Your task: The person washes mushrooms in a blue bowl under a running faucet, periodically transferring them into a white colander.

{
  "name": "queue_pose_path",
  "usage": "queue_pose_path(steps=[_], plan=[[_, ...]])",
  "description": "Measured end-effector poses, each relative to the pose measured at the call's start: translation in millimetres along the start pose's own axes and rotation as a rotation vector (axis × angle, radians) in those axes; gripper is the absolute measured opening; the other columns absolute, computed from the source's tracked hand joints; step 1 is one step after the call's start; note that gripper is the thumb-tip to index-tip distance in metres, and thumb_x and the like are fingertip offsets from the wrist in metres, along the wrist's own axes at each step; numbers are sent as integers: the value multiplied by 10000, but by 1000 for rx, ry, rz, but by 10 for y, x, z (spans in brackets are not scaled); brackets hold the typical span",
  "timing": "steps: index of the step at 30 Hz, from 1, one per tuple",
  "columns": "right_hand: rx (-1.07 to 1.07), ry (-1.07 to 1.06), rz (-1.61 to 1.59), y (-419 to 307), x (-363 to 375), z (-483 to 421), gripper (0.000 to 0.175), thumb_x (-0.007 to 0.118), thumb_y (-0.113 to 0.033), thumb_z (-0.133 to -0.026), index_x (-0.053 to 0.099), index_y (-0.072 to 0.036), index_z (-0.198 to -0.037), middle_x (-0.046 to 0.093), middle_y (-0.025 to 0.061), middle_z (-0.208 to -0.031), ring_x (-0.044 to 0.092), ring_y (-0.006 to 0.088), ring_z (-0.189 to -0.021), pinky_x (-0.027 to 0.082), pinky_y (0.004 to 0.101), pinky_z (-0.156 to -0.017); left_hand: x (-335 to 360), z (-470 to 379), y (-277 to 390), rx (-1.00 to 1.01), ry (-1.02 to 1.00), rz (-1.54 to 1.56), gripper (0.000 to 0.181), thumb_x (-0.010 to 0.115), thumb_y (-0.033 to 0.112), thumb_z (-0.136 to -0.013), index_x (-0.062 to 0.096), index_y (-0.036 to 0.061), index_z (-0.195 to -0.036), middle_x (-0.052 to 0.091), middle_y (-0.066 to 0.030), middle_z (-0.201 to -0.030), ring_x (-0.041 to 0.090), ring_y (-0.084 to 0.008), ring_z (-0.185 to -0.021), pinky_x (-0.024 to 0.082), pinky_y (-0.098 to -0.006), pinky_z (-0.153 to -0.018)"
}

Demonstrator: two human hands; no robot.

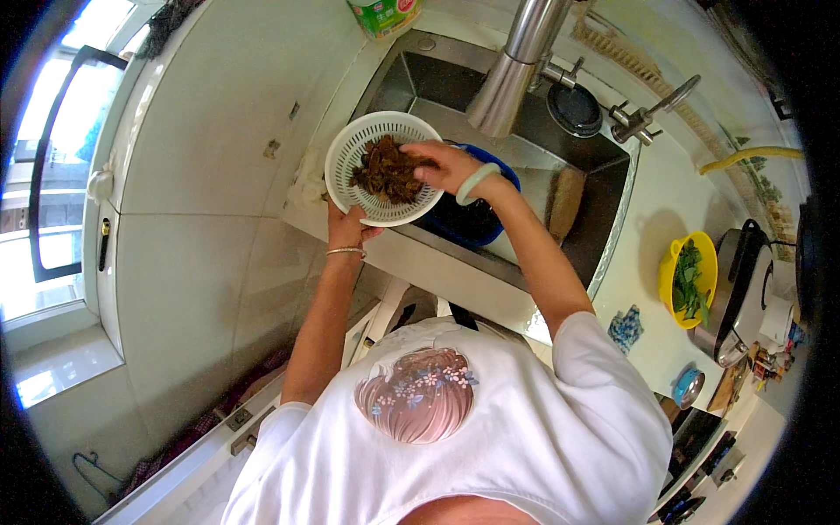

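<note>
A white plastic colander (341, 154) is tilted over the near left corner of the sink. My left hand (348, 225) grips its near rim from below. Inside lies a heap of wet-looking dark brown pieces of food (387, 172), perhaps fungus; their exact kind is unclear. My right hand (441, 165) reaches in over the right rim, its fingers at the heap. Whether it pinches any pieces is hidden. Beneath the right forearm, a blue basin (508, 172) with dark contents stands in the stainless steel sink (446, 118), partly covered by the colander and arm.
A metal faucet (502, 92) hangs over the sink, with a second tap (633, 125) on the right. Rightward on the counter are a yellow basket (671, 262) of leafy greens (688, 279), a blue-patterned cloth (625, 329) and a rice cooker (741, 295). A tiled wall (197, 151) rises at left.
</note>
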State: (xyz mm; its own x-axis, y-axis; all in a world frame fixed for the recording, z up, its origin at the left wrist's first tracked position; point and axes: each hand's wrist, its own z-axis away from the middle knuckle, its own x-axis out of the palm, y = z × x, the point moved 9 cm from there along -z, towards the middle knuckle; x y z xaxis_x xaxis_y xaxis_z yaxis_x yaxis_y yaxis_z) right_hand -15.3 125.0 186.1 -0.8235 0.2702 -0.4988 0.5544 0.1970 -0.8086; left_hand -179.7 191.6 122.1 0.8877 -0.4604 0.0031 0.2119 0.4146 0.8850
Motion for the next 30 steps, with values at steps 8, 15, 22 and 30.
queue_pose_path(steps=[8, 15, 22, 30], plan=[[957, 78, -332, 1223, -301, 596, 420, 465, -328, -794, 445, -41, -1100, 510, 132, -1051, 522, 212, -921, 413, 311, -774, -83, -68, -66, 36, 1, 78, 524, 347, -16, -693, 218, 73, -1193, 502, -167, -951, 590, -227, -686, 537, -272, -466], [1031, -630, 585, 3424, 1008, 1587, 486, 384, -287, -802, 249, -138, -1245, 192, 114, -1299, 278, 293, -1155, 303, 444, -889, 33, -43, 13, 6, -82, 136, 550, 321, -46, -684, 197, 82, -1205, 495, -176, -951, 591, -234, -667, 534, -267, -435], [1169, -363, 300, 2877, 1250, 1075, 465, 387, -225, -791, 282, -127, -1233, 231, 133, -1275, 279, 293, -1147, 256, 460, -907, -109, -92, -77, -32, -23, 130, 562, 320, -52, -669, 185, 82, -1198, 494, -188, -940, 592, -248, -631, 542, -271, -429], [808, -714, 375, 2593, 1910, 1357, 395, 432, -125, -770, 395, -60, -1157, 407, 196, -1157, 442, 325, -1023, 386, 412, -830, -82, -121, -62, -14, -72, 146, 586, 333, -41, -652, 166, 74, -1201, 493, -197, -938, 593, -245, -601, 541, -267, -417]])
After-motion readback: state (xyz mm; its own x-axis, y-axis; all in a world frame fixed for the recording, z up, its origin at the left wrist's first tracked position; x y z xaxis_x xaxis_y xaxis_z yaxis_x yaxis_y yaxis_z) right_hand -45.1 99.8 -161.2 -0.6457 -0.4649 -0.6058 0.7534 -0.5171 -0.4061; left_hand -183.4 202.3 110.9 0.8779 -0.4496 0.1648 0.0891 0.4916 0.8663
